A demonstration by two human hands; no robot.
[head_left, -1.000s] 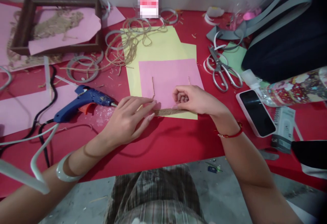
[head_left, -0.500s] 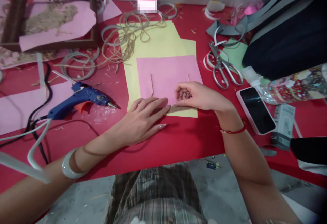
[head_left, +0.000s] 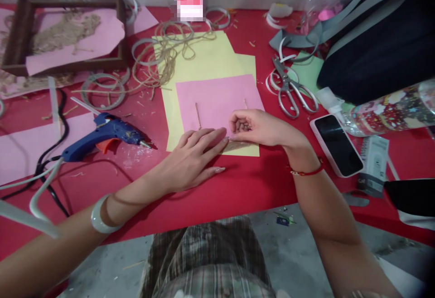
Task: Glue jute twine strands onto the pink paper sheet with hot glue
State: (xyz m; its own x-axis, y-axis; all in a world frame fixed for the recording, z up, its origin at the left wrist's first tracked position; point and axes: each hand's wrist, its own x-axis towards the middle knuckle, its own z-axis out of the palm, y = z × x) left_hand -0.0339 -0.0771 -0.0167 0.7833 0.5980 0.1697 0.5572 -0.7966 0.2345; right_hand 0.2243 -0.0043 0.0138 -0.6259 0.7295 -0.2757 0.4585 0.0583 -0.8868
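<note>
A pink sheet [head_left: 217,98] lies on yellow paper [head_left: 204,57], with one short upright piece of twine [head_left: 197,115] on its left and another [head_left: 245,103] on its right. Along its lower edge runs a brown twine strip [head_left: 239,145], partly under the fingers. My left hand [head_left: 199,157] lies flat over the lower left of the sheet, fingers spread, fingertips at the strip. My right hand [head_left: 256,128] has curled fingers, thumb and fingertips down at the strip's upper edge; whatever they pinch is too small to make out.
A blue glue gun [head_left: 108,134] with cables lies left, below a wooden frame [head_left: 71,66]. Loose twine [head_left: 166,60] is behind. Scissors [head_left: 288,89], a phone [head_left: 338,146], a bottle [head_left: 390,107] and a dark bag [head_left: 370,48] stand or lie right.
The view has shifted slightly, so most things on the table appear a little further left. Both hands keep nearly the same pose at the lower edge of the pink sheet.
</note>
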